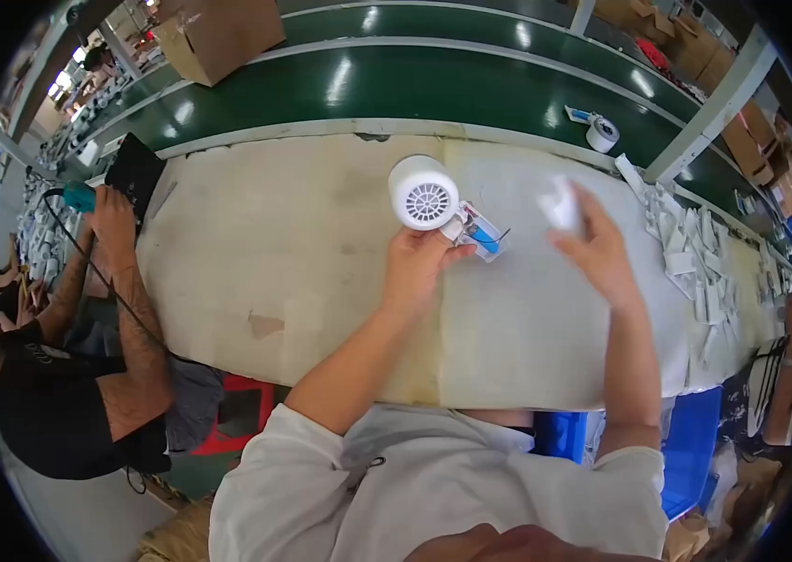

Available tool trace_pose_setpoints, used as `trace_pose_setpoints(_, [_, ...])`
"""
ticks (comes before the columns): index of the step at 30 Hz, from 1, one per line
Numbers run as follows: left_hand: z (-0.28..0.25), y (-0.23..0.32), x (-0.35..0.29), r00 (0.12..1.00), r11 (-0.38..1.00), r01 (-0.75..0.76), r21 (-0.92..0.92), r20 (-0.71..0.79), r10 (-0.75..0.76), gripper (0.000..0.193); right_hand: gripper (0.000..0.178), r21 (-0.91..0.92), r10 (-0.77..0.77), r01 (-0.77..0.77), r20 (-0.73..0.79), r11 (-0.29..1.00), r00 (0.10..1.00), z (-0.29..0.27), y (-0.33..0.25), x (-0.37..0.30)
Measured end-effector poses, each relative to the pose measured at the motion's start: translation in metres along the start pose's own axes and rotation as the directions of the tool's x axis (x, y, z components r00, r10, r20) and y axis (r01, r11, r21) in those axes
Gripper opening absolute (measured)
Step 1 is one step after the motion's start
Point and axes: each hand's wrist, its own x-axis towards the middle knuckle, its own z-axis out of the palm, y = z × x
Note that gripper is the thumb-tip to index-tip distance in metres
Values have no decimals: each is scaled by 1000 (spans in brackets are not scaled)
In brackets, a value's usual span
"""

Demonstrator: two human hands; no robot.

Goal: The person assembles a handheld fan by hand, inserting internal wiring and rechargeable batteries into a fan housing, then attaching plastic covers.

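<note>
The left hand (418,264) is closed around the handle of a white hair dryer body (424,193), which sticks up just above the hand over the pale table (274,244). The right hand (599,251) pinches a small white part (562,204) at its fingertips.

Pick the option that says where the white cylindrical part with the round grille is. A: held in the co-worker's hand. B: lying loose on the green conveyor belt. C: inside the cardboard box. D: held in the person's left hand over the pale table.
D: the left hand grips the white cylindrical part above the pale table.
</note>
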Motion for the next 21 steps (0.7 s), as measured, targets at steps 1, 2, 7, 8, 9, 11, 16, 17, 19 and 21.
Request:
trace_pose_setpoints(1, [-2,-3,2,999,1000,-27,-10,-26,26,28,57,-189,-160,157,-1,969,987,23,-19,-8])
trace_pose_setpoints(2, [-3,-5,4,998,999,-47,-24,-42,46,28,55,-108,-170,169,-6,980,985,36,-30,-13])
trace_pose_setpoints(7, [-4,-2,-6,990,990,-121,66,84,115,26,54,354,18,24,-113,935,993,58,-29,1])
trace_pose_setpoints(8, [-5,-3,-9,988,987,-123,108,103,112,24,54,354,21,25,-126,935,992,58,-27,0])
trace_pose_setpoints(9, [-6,-3,-12,987,981,-126,147,118,109,24,54,407,14,13,-64,914,998,58,-27,-1])
trace_pose_setpoints(11, [-5,-5,-14,982,981,-143,133,142,124,23,55,465,22,-15,-9,885,1000,58,-23,-1])
trace_pose_setpoints(16, [-2,-8,-13,970,950,-205,236,176,165,20,56,395,61,-52,-10,917,998,50,-26,-1])
trace_pose_setpoints(17, [-4,-9,-13,971,951,-198,237,183,157,20,57,401,60,-55,0,915,998,50,-27,-1])
trace_pose_setpoints(19, [-2,-15,-10,977,904,-193,382,164,139,21,58,292,23,5,-91,956,996,47,-17,-1])
trace_pose_setpoints(21, [0,-11,-18,992,787,-120,605,39,121,23,61,58,-167,181,-186,982,968,47,-5,0])
